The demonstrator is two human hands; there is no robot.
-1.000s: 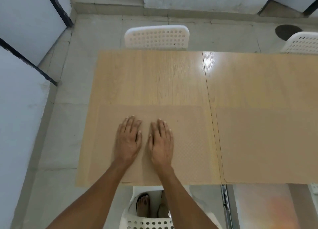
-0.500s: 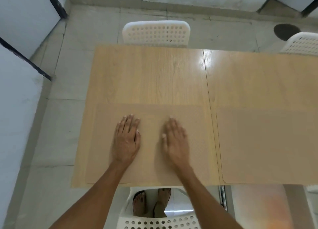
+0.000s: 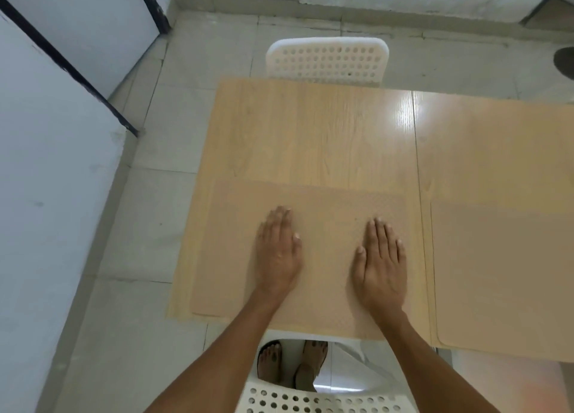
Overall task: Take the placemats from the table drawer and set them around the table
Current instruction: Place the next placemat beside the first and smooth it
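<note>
- My left hand (image 3: 277, 254) lay flat, palm down, on the near placemat (image 3: 313, 254); grip fully spread, holding nothing.
- My right hand (image 3: 380, 263) was the same: flat on that mat toward its right side, fingers together, nothing grasped.
- The hands sat well apart, pressing on the mat, not pinching it.
- Near placemat lay flat on the worktop (image 3: 310, 133) at the left seat on my side, long edge along the near edge, just inside the left corner.
- Second placemat (image 3: 503, 272) lay just beside it on the right section, flat, partly cut off by the frame.
- Far half of the worktop was bare in front of the white chair (image 3: 326, 60); no mat at that seat.
- Another white chair (image 3: 310, 397) stood below me at the near edge.
- Drawer not in view; can't tell if more mats remain inside.
- Judgement: two near-side places set, this mat at its smoothing step, roughly halfway.
- Left to do, as I judged: lift hands, fetch more mats, set the far-side seats; right far end unseen.
</note>
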